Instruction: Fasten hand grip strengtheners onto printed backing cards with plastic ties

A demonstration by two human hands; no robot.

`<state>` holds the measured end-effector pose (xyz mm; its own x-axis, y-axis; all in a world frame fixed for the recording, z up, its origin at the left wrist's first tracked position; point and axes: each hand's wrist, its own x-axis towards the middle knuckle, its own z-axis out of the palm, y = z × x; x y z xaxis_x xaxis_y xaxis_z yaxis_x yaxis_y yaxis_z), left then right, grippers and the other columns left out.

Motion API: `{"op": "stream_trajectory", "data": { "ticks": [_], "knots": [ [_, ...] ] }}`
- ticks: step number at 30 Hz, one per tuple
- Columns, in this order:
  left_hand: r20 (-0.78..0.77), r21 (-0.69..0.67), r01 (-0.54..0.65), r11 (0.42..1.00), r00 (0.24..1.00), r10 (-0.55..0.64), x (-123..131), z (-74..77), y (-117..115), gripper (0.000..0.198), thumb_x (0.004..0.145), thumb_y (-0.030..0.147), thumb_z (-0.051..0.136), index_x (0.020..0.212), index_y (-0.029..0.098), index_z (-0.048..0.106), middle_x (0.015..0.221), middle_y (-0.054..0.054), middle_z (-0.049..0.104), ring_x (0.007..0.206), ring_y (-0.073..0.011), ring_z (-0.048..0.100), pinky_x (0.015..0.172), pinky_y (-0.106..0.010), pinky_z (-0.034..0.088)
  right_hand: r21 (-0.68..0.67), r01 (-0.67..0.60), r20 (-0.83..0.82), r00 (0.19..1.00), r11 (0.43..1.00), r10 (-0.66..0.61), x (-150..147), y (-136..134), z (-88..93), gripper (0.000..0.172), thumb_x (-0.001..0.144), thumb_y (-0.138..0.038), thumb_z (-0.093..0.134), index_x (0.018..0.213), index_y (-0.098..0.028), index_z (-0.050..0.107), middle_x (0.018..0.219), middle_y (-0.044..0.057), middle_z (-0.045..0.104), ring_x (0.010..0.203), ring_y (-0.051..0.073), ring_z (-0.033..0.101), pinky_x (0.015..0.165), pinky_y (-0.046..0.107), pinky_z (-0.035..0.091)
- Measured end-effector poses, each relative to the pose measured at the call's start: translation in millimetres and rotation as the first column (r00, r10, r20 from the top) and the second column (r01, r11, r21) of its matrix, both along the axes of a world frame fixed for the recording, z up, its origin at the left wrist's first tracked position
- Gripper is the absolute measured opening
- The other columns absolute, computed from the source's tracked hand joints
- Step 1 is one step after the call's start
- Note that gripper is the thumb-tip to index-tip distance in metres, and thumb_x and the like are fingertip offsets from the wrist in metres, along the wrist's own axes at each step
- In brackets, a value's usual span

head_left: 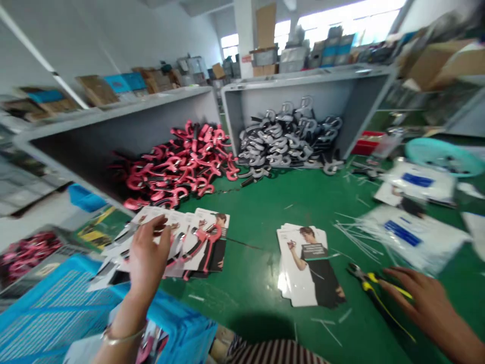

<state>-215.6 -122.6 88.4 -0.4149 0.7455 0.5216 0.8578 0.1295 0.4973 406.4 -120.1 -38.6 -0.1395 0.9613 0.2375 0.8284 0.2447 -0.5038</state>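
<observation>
My left hand [148,253] is over a fanned row of printed cards [197,217] at the left, its fingers loosely bent and apart, with nothing visible in them. Pink-and-black looped hand tools [206,242] lie on these cards, the nearest just right of the hand. At the right, my right hand [424,298] is spread above the yellow-and-black handles of cutting pliers [379,298]. Whether its fingertips touch the handles I cannot tell. Between my hands lies a stack of cards [308,268] picturing a person, on the green table [250,288].
A grey bin [76,136] tipped on its side holds pink tools; another bin [364,96] holds grey ones. White cable ties [359,235] and plastic bags [413,232] lie at the right. A blue crate [56,298] stands at the lower left, a teal bowl [443,154] far right.
</observation>
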Motion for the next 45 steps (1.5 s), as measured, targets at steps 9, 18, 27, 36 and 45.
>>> {"op": "stream_trajectory", "data": {
  "ticks": [9,18,27,36,45],
  "knots": [
    [0.173,-0.341,0.544,0.767,0.838,-0.518,221.6,-131.0,12.5,0.075,0.075,0.051,0.069,0.131,0.004,0.053,0.144,-0.029,0.044,0.136,-0.0447,0.036,0.108,-0.060,0.032,-0.221,0.271,0.350,0.919,0.937,-0.183,-60.2,90.8,35.1,0.020,0.093,-0.026,0.050,0.101,-0.014,0.064,0.108,0.015,0.065,0.100,0.025,0.063,0.086,0.033,0.047],
    [0.426,-0.189,0.661,0.726,0.721,-0.546,217.5,-127.5,56.8,0.025,0.081,0.030,0.063,0.104,0.023,0.071,0.119,-0.009,0.067,0.116,-0.0291,0.056,0.103,-0.051,0.038,-0.213,0.262,0.290,0.937,0.941,-0.195,-51.6,112.7,33.3,0.020,0.094,-0.024,0.047,0.087,-0.016,0.064,0.097,0.013,0.067,0.093,0.024,0.063,0.076,0.030,0.043],
    [0.845,0.034,0.600,0.800,0.410,-0.343,224.9,-84.2,46.8,0.037,0.086,0.042,0.061,0.114,0.017,0.055,0.092,-0.008,0.073,0.074,-0.0198,0.067,0.067,-0.030,0.052,-0.249,0.146,-0.052,0.985,0.957,-0.164,-45.7,115.1,55.7,0.027,0.094,-0.036,0.042,0.086,-0.018,0.060,0.065,0.002,0.064,0.061,0.017,0.058,0.063,0.028,0.043],
    [0.996,-0.010,0.653,0.757,0.072,-0.049,225.9,-83.9,35.0,0.056,0.071,0.043,0.078,0.116,0.017,0.057,0.103,-0.010,0.075,0.073,-0.0198,0.071,0.062,-0.027,0.054,-0.333,-0.019,-0.365,0.925,0.943,-0.110,-82.9,101.9,64.9,0.034,0.091,-0.050,0.046,0.081,-0.020,0.057,0.054,-0.004,0.055,0.049,0.014,0.054,0.053,0.026,0.043],
    [0.997,0.057,0.724,0.687,-0.083,0.005,229.9,-62.0,26.0,0.044,0.071,0.035,0.078,0.107,0.014,0.064,0.093,-0.008,0.075,0.068,-0.0170,0.070,0.059,-0.024,0.052,-0.391,-0.124,-0.576,0.806,0.912,-0.137,-118.7,91.6,82.4,0.032,0.086,-0.052,0.058,0.089,-0.021,0.056,0.066,0.000,0.066,0.056,0.016,0.062,0.058,0.030,0.052]
  ]
}}
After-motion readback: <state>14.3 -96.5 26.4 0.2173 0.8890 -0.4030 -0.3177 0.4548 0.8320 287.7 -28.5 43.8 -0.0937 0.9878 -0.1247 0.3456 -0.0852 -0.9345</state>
